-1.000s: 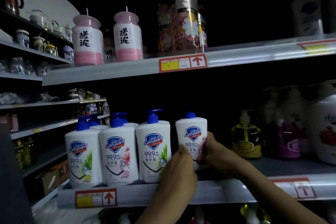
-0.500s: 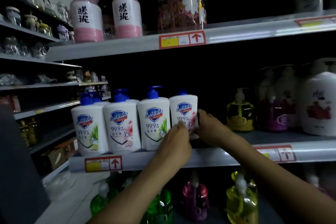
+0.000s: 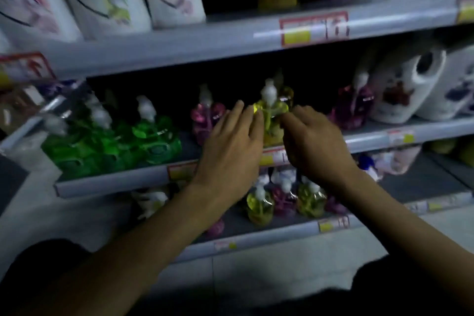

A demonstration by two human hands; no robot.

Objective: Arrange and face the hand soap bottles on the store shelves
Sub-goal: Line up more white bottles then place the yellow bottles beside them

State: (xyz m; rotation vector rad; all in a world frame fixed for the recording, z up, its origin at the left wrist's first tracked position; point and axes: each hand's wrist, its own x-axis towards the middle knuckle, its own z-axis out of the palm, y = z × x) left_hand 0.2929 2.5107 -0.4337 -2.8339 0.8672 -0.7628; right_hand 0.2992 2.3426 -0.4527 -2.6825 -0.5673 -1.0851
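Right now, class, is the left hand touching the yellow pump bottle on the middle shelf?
Cannot tell. In the head view, fingertips of the left hand overlap the yellow pump bottle at its left shoulder, but motion blur hides any contact or gap.

A shop aisle: tiered shelves (image 3: 230, 41) carry price labels (image 3: 314, 28) on their front edges and rows of matching pump bottles (image 3: 159, 141).

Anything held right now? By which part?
Cannot tell: left hand and right hand flank the yellow pump bottle at its shoulder, but blur hides any grip.
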